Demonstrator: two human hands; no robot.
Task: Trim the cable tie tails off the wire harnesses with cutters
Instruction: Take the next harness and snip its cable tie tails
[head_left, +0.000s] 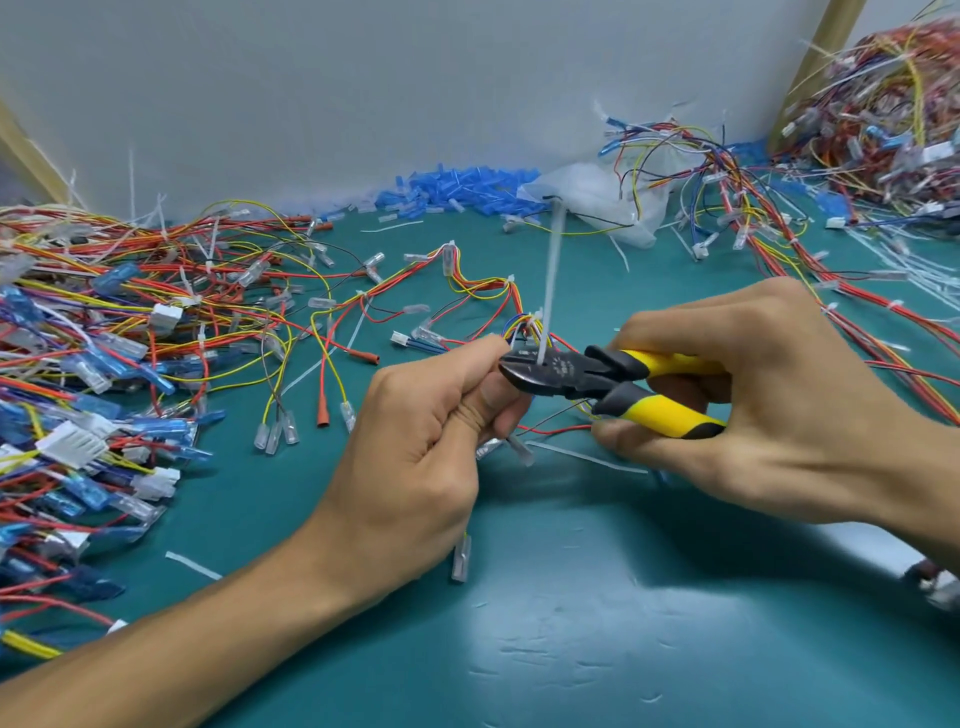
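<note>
Near edge: bare teal mat (571, 623), widest open room in the near-right half. One cut tie strip (193, 565) lies near left and one clear terminal sleeve (461, 558) sits just beside the left wrist.

Mid: two hands, one tool. Left hand (415, 441) has its fingers curled tight round the bundled wires of the harness (483, 291), thumb tucked in. Right hand (753, 395) is wrapped round both yellow handles of the cutters (576, 371), handles still a little apart. One long cable tie tail (551, 270) stands up from the bundle, nearly vertical, crossing the cutter head just beside the left fingertips. Can't tell if it sits between the blades. One more cut strip lies under the right hand.

Left side: a dense harness pile (104, 338) runs off the left edge, leaving little room there.

Far: a heap of blue sleeves (457, 187) against the wall (415, 78), one plastic bag (587, 192) beside it, and a second harness pile (883, 114) in the far right corner, with loose harnesses trailing toward the right hand.
</note>
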